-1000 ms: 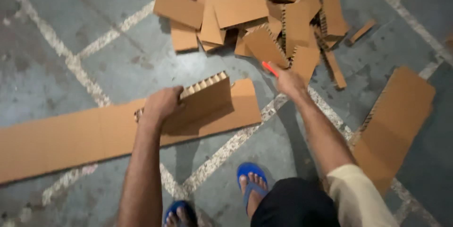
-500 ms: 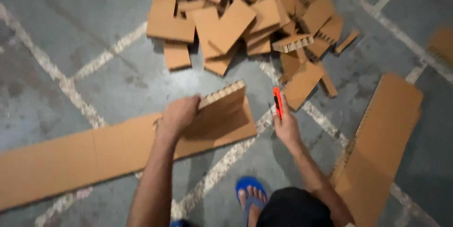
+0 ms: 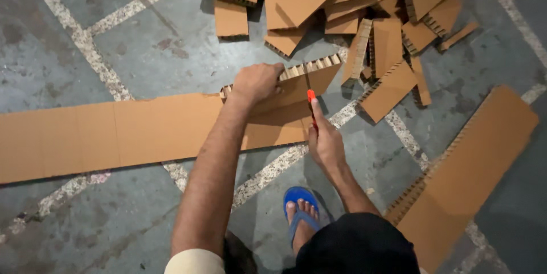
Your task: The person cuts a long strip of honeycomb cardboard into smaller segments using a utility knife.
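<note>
Fingers of the left hand [image 3: 257,82], clamped on the raised cardboard flap [image 3: 296,83] at frame centre, could be nicked if the orange cutter [image 3: 311,102], gripped in the right hand [image 3: 326,143], slips upward.

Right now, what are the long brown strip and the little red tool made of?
The long brown strip looks like thick matte cardboard; where the left hand lifts its end, the cut edge shows honeycomb-like cells. The small red tool in the right hand looks like smooth plastic, probably a cutter; no blade is visible.
</note>
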